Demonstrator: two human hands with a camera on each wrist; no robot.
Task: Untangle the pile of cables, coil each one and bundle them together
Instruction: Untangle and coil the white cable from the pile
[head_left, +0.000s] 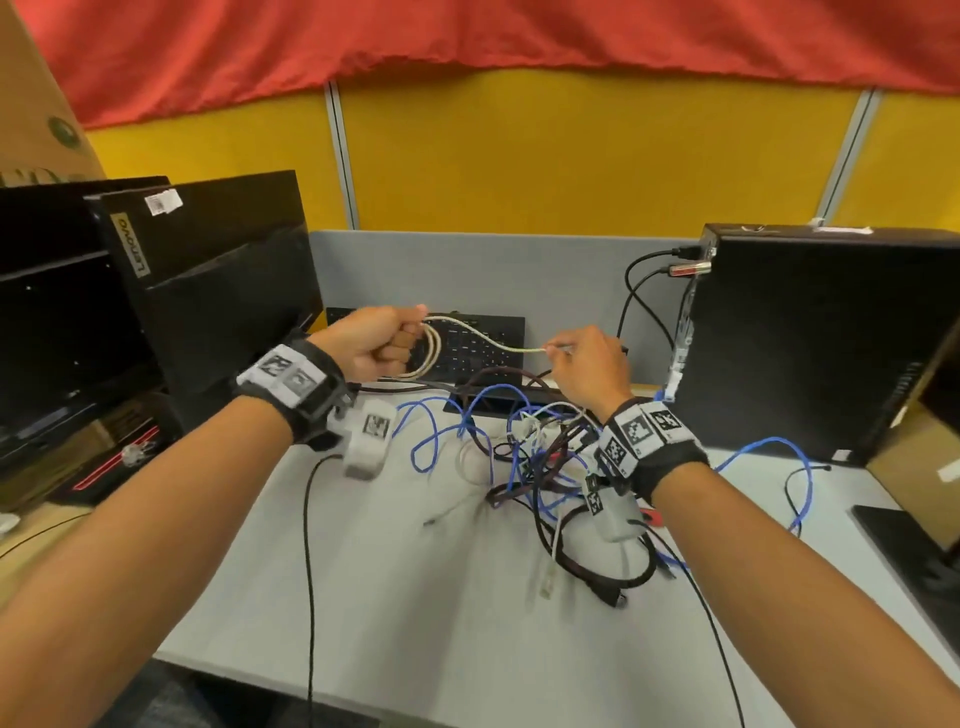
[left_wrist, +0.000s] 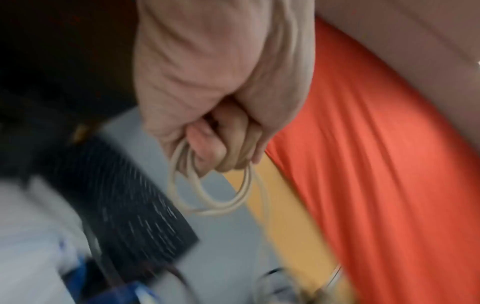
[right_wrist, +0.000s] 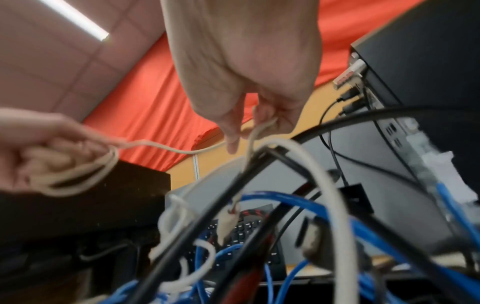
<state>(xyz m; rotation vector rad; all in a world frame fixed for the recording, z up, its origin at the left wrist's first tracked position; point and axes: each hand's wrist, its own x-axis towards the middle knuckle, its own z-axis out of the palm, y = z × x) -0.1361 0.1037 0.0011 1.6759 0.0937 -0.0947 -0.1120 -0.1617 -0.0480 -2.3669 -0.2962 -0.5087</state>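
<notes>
A thin cream cable (head_left: 488, 340) stretches between both raised hands above the keyboard. My left hand (head_left: 382, 340) is a fist gripping several small coils of it (left_wrist: 207, 197), which hang below the curled fingers (left_wrist: 207, 144). My right hand (head_left: 571, 356) pinches the cable's free run near its end (right_wrist: 259, 129), and the plug end (right_wrist: 227, 222) dangles below. In the right wrist view the left hand (right_wrist: 39, 152) with its coils shows at the left. On the grey desk below lies a tangled pile (head_left: 540, 467) of blue, black, brown and white cables.
A black keyboard (head_left: 483, 353) lies behind the pile. A black computer tower (head_left: 831, 343) with plugged cables stands at the right, black Lenovo boxes (head_left: 208, 291) at the left. A blue cable (head_left: 800, 483) trails right. A black wire (head_left: 310, 571) runs to the desk's front edge.
</notes>
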